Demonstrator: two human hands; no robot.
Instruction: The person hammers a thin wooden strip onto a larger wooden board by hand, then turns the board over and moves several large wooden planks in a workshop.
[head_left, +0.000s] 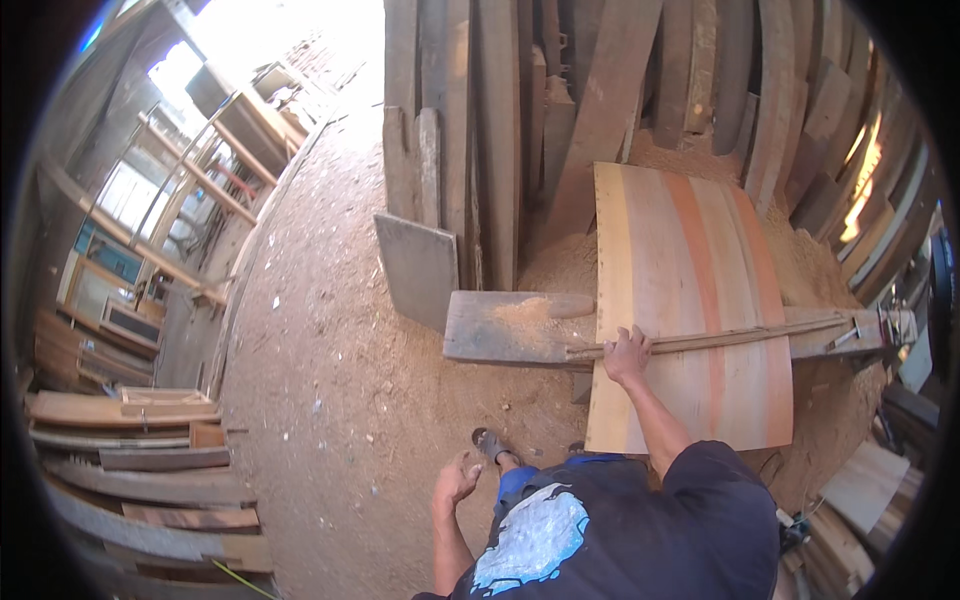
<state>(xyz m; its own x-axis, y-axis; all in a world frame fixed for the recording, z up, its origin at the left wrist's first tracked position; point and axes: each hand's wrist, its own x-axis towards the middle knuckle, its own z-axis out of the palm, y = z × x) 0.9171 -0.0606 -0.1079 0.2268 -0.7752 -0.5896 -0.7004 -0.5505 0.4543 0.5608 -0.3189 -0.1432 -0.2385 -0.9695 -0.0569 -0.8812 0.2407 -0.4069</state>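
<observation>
My right hand (628, 355) is closed over a long, thin wooden strip (720, 338), near its left end. That strip lies across a wide panel (660, 240) of glued boards in pale and reddish tones. The panel rests on a thick wooden beam (510, 340), which sticks out past it to the left with sawdust on top. At the strip's far right end there is a metal clamp-like piece (842, 338), too small to make out well. My left hand (457, 478) hangs free over the ground at my side, fingers loosely bent and nothing visible in them.
Tall planks (490, 150) lean upright behind the panel, with a square board (418, 270) propped against them. Stacked lumber (150, 470) lies at the left, with wooden frames beyond. More boards (865, 490) crowd the right. Sawdust covers the ground (330, 370).
</observation>
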